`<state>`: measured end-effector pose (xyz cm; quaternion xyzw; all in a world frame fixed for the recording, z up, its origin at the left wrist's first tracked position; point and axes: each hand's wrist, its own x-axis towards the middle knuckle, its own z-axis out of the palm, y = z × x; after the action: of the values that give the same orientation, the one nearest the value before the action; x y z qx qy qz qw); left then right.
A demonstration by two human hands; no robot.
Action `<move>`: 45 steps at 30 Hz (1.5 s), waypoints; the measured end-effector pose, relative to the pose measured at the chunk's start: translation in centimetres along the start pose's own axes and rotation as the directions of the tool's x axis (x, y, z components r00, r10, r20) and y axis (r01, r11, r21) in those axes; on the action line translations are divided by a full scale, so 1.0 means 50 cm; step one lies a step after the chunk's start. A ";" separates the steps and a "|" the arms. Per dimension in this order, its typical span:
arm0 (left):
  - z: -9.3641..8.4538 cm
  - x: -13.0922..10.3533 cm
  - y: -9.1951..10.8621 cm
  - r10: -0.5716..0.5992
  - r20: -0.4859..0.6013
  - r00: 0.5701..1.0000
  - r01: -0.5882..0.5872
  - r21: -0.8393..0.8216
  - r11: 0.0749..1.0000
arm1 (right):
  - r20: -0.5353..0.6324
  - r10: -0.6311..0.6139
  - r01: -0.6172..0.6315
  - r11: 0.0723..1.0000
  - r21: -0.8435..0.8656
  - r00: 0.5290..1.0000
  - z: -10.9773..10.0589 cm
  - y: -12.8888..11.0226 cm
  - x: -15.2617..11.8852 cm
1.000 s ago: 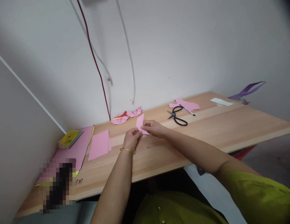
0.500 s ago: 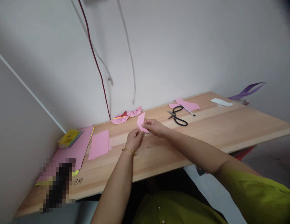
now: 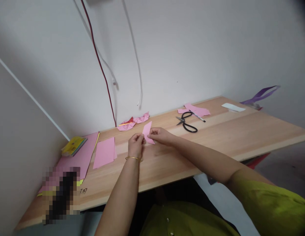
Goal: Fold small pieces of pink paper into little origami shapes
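Observation:
A small piece of folded pink paper (image 3: 147, 129) is held up over the wooden table between my two hands. My left hand (image 3: 136, 143), with a gold bracelet at its wrist, pinches the paper's left edge. From the other side my right hand (image 3: 160, 135) grips it, the thumb lying across its face. Behind the hands, several folded pink paper pieces (image 3: 142, 118) lie by the wall, with a bit of red among them. To the right rest black-handled scissors (image 3: 189, 127), with the blades partly apart.
Flat pink sheets (image 3: 104, 152) lie left of my hands, near larger pink sheets (image 3: 80, 160) bearing a yellow packet (image 3: 74, 145). Pink offcuts (image 3: 198, 109) and a pen (image 3: 198, 117) are by the scissors. A white strip (image 3: 233, 107) lies farther right on the table (image 3: 223, 131).
My left hand has shifted up and left along the paper, from its lower corner to its left edge. The paper has turned and dropped slightly, still held by both hands.

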<state>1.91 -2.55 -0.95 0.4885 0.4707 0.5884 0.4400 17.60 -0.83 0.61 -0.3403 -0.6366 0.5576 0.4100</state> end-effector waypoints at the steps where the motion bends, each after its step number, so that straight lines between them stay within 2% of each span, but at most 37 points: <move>1: -0.001 0.000 0.001 0.015 0.001 1.000 -0.015 0.017 1.000 | 0.010 -0.009 0.009 1.000 -0.001 1.000 0.000 0.001 0.001; 7: 0.004 -0.008 0.009 0.025 0.021 0.999 -0.026 0.080 0.996 | 0.099 -0.027 0.024 0.999 0.030 0.995 0.001 0.004 0.003; 13: 0.013 -0.012 0.012 -0.065 0.027 0.998 0.067 -0.053 0.996 | 0.037 -0.027 0.025 0.998 0.058 0.999 0.004 0.003 0.003; 16: 0.012 -0.011 0.012 -0.072 0.024 0.997 0.073 -0.056 0.996 | 0.017 -0.044 0.042 0.992 0.117 0.999 0.006 0.006 0.004; 20: 0.009 -0.011 0.011 -0.073 0.024 0.997 0.074 -0.034 0.997 | -0.077 -0.078 0.090 0.979 0.181 0.994 0.006 0.008 0.006; 24: 0.009 -0.011 0.016 -0.075 0.022 0.997 0.076 -0.016 0.997 | -0.071 -0.092 0.105 0.972 0.210 0.993 0.004 0.004 0.004; 30: 0.012 -0.012 0.018 -0.071 -0.020 0.997 0.071 -0.003 0.997 | -0.056 -0.140 0.143 0.988 0.057 0.989 0.003 0.001 0.005; 32: 0.011 -0.009 0.015 -0.077 -0.064 0.995 0.076 -0.013 0.997 | -0.018 -0.218 0.217 0.976 -0.031 0.976 0.001 0.001 0.006; 35: 0.008 -0.004 0.010 -0.094 -0.153 0.984 0.085 -0.065 0.994 | 0.073 -0.375 0.382 0.905 -0.185 0.924 -0.004 0.000 0.007; 37: 0.005 -0.002 0.010 -0.107 -0.144 0.984 0.093 -0.100 0.991 | 0.120 -0.430 0.446 0.860 -0.249 0.895 -0.008 -0.001 0.007; 41: 0.002 -0.003 0.013 -0.119 -0.088 0.989 0.111 -0.094 0.989 | 0.114 -0.406 0.422 0.863 -0.278 0.907 -0.013 -0.002 0.004; 45: 0.004 -0.006 0.020 -0.145 -0.031 0.989 0.137 -0.171 0.976 | 0.123 -0.351 0.370 0.905 -0.210 0.928 -0.014 -0.003 0.001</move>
<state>2.10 -2.96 0.00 0.4020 0.4623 0.6039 0.5099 18.22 -0.50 0.77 -0.2387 -0.7651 0.4083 0.4370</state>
